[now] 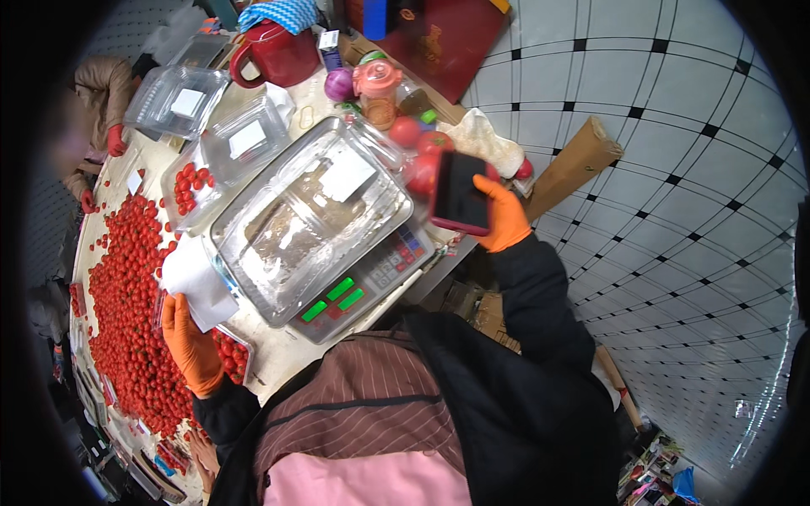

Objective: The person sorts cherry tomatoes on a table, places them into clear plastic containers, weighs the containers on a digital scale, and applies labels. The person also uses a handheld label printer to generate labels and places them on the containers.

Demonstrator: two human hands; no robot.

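Observation:
My right hand (504, 215), in an orange glove, grips a smartphone (461, 194) with a dark screen and a red case. It is held up beside the scale, in front of some large tomatoes. My left hand (191, 346), also gloved in orange, reaches over a clear plastic tray (251, 358) of cherry tomatoes, its fingers at the tray's far edge; the thumb is hidden. White paper (198, 278) lies against those fingers. Between my hands a digital scale (371, 282) with green displays bears a large clear-lidded metal tray (308, 215).
Loose cherry tomatoes (131, 312) cover the table's left side. Clear plastic boxes (245, 135) stand beyond the scale. Farther back are a red pot (274, 55), a purple onion (339, 84) and a pink-lidded jar (378, 88). A person in red gloves (116, 140) sits far left; another hand (202, 455) shows lower left.

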